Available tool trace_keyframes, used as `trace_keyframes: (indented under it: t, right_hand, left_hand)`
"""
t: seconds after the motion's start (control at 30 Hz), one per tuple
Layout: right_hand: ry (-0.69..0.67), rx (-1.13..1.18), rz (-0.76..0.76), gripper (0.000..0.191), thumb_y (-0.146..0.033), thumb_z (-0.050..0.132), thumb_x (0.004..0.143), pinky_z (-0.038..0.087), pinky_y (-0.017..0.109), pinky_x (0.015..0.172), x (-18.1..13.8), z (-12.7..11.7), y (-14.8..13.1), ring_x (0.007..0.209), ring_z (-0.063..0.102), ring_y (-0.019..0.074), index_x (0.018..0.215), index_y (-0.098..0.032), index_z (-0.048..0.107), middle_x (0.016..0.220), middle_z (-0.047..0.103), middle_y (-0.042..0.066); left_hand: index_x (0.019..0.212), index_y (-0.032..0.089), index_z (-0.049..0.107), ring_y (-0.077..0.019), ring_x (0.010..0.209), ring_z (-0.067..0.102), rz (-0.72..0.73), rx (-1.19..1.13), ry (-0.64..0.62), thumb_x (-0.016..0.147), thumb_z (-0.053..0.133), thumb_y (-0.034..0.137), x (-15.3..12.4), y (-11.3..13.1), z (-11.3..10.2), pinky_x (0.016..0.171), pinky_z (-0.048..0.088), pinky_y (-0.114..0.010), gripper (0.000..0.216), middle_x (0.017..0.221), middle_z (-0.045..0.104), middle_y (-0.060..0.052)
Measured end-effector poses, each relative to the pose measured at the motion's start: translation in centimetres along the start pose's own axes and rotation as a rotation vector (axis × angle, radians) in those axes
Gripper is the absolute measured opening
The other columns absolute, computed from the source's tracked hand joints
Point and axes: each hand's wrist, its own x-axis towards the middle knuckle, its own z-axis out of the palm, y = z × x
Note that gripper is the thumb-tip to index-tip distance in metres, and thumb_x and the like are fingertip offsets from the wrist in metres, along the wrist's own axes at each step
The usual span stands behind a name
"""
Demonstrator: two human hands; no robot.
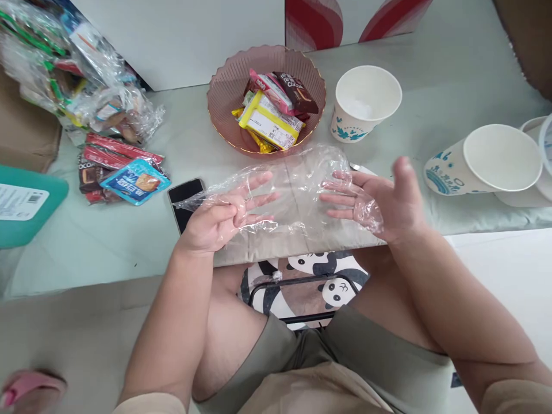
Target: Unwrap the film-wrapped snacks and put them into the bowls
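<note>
A thin, clear plastic bag [297,190] is stretched between my two hands above the front of the table. My left hand [219,221] pinches its film between thumb and forefinger, while the other fingers point right, behind or inside the plastic. My right hand [379,198] is open, thumb up, its fingers spread and reaching left into or against the film. Just beyond the bag stands a pink fluted bowl [219,109] with a gold rim, holding several wrapped snacks [276,115]. A dark phone [187,201] lies beside my left hand, partly under the plastic.
Right of the bowl stands a white paper cup [351,121], with more paper cups [478,161] lying farther right. Wrapped snacks [125,172], bagged items [107,98] and a green container [34,201] are on the left. Below the table edge is a panda-patterned stool [302,293].
</note>
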Motion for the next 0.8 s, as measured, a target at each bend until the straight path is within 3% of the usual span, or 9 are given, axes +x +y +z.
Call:
trace_keyframes:
  t: [0.13, 0.23, 0.33, 0.4, 0.47, 0.57, 0.63, 0.7, 0.8]
  right_hand:
    - [-0.145, -0.242, 0.155, 0.045, -0.039, 0.091, 0.066, 0.066, 0.035, 0.063, 0.1, -0.4, 0.5, 0.073, 0.079, 0.0236, 0.102, -0.017, 0.076, 0.094, 0.082, 0.013]
    - [-0.281, -0.345, 0.157, 0.036, -0.032, 0.085, 0.073, 0.064, 0.029, 0.063, -0.2, -0.6, 0.9, 0.064, 0.075, 0.0171, 0.105, -0.016, 0.077, 0.074, 0.079, 0.006]
    - [-0.202, -0.294, 0.049, 0.032, -0.034, 0.081, 0.076, 0.061, 0.024, 0.061, 0.0, -0.7, 1.5, 0.061, 0.071, 0.0128, 0.103, -0.017, 0.077, 0.070, 0.075, 0.002]
    - [-0.066, -0.217, -0.074, 0.034, -0.041, 0.079, 0.079, 0.061, 0.024, 0.064, 0.5, -0.5, 2.1, 0.072, 0.073, 0.0135, 0.105, -0.019, 0.075, 0.084, 0.077, 0.003]
    - [-0.003, -0.172, -0.195, 0.040, -0.047, 0.080, 0.079, 0.063, 0.029, 0.078, 1.1, -0.1, 2.8, 0.097, 0.074, 0.0177, 0.112, -0.024, 0.073, 0.112, 0.077, 0.006]
    - [-0.084, -0.206, -0.273, 0.054, -0.047, 0.087, 0.074, 0.057, 0.039, 0.105, 1.8, 1.0, 3.8, 0.129, 0.065, 0.0223, 0.121, -0.030, 0.068, 0.141, 0.067, 0.005]
    - [-0.172, -0.275, -0.261, 0.053, -0.047, 0.088, 0.073, 0.055, 0.040, 0.107, 2.0, 1.8, 4.1, 0.123, 0.067, 0.0222, 0.119, -0.028, 0.068, 0.131, 0.072, 0.006]
    - [-0.248, -0.373, -0.230, 0.044, -0.049, 0.083, 0.078, 0.058, 0.040, 0.099, 2.0, 2.3, 4.1, 0.102, 0.073, 0.0204, 0.110, -0.024, 0.071, 0.105, 0.077, 0.005]
    - [-0.296, -0.512, -0.201, 0.039, -0.056, 0.073, 0.086, 0.059, 0.035, 0.086, 1.6, 2.2, 3.7, 0.081, 0.073, 0.0175, 0.096, -0.018, 0.075, 0.081, 0.076, 0.004]
  left_hand:
    - [0.046, 0.014, 0.048, -0.0417, 0.134, 0.060, 0.046, -0.109, 0.082, 0.068, 0.086, 0.040, 0.0, 0.2, 0.3, 0.089, 0.065, -0.052, 0.051, 0.153, 0.060, 0.003]
    - [0.047, 0.012, 0.037, -0.0390, 0.133, 0.060, 0.125, -0.186, 0.225, 0.069, 0.081, 0.033, -0.1, 0.7, 0.5, 0.082, 0.065, -0.047, 0.054, 0.151, 0.060, 0.009]
    - [0.049, 0.012, 0.024, -0.0359, 0.131, 0.061, 0.157, -0.216, 0.257, 0.072, 0.074, 0.030, -0.1, 1.1, 0.3, 0.078, 0.065, -0.047, 0.058, 0.145, 0.065, 0.011]
    - [0.050, 0.012, 0.018, -0.0361, 0.130, 0.061, 0.139, -0.239, 0.206, 0.073, 0.071, 0.030, -0.1, 1.1, 0.3, 0.076, 0.064, -0.048, 0.060, 0.143, 0.066, 0.011]
    - [0.050, 0.012, 0.016, -0.0370, 0.129, 0.062, 0.117, -0.256, 0.159, 0.074, 0.070, 0.032, -0.1, 0.9, 0.4, 0.073, 0.065, -0.049, 0.062, 0.146, 0.064, 0.011]
    - [0.047, 0.012, 0.017, -0.0408, 0.131, 0.061, 0.074, -0.216, 0.139, 0.072, 0.071, 0.037, 0.0, 0.4, 0.7, 0.069, 0.066, -0.050, 0.065, 0.144, 0.066, 0.006]
    - [0.045, 0.014, 0.018, -0.0443, 0.134, 0.059, 0.043, -0.184, 0.151, 0.069, 0.073, 0.041, 0.1, 0.1, 0.8, 0.067, 0.066, -0.050, 0.066, 0.136, 0.070, -0.001]
    - [0.046, 0.016, 0.021, -0.0455, 0.137, 0.057, 0.057, -0.189, 0.184, 0.069, 0.072, 0.043, 0.2, -0.1, 0.8, 0.067, 0.067, -0.049, 0.063, 0.129, 0.074, -0.005]
    - [0.049, 0.019, 0.025, -0.0419, 0.138, 0.057, 0.180, -0.243, 0.261, 0.074, 0.067, 0.046, 0.3, -0.1, 0.3, 0.067, 0.067, -0.044, 0.055, 0.127, 0.075, -0.005]
